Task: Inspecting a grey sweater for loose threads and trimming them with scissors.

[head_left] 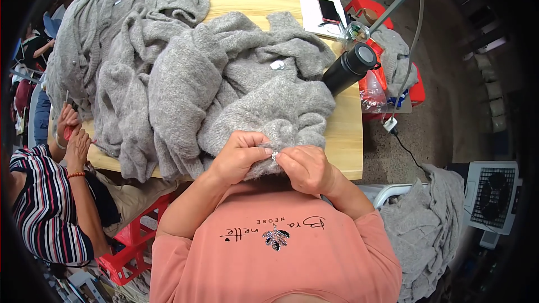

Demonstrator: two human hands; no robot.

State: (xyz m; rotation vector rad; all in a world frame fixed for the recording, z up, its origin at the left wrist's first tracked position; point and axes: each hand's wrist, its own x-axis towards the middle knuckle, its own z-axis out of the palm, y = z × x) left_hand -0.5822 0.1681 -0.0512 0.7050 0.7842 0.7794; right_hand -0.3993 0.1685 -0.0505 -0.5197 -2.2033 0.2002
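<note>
**Both hands pinch a small shiny button at the edge of a grey knit garment**

A small sparkling button (pixel 274 155) sits on the near hem of a fuzzy grey knitted sweater (pixel 264 106), right at the front edge of the wooden table (pixel 348 134) and just above the person's chest. The left hand (pixel 238 156) has its fingers curled narrow, thumb and fingertips gripping the knit fabric just beside the button. The right hand (pixel 306 167) is likewise closed tight, its fingertips meeting the button from the other side; whether it also holds a needle is too small to tell. The two hands almost touch.

The sweater belongs to a large heap of grey knitwear (pixel 129 50) that covers most of the tabletop and hangs over its left side. Another small pale button or tag (pixel 277 65) shows further up on the pile. To the right of the heap a black insulated flask (pixel 351 67) stands tilted in the view, and behind it lie a white sheet of paper (pixel 314 14) with a dark phone (pixel 329 10) on top. Red plastic crates (pixel 412 87) hold more grey knit beyond the table's right end, and another grey pile (pixel 429 224) lies low on the right, near a white fan (pixel 494 193). On the left, a co-worker in a striped top (pixel 42 207) sits with hands raised (pixel 72 134) near the table's corner.
</note>
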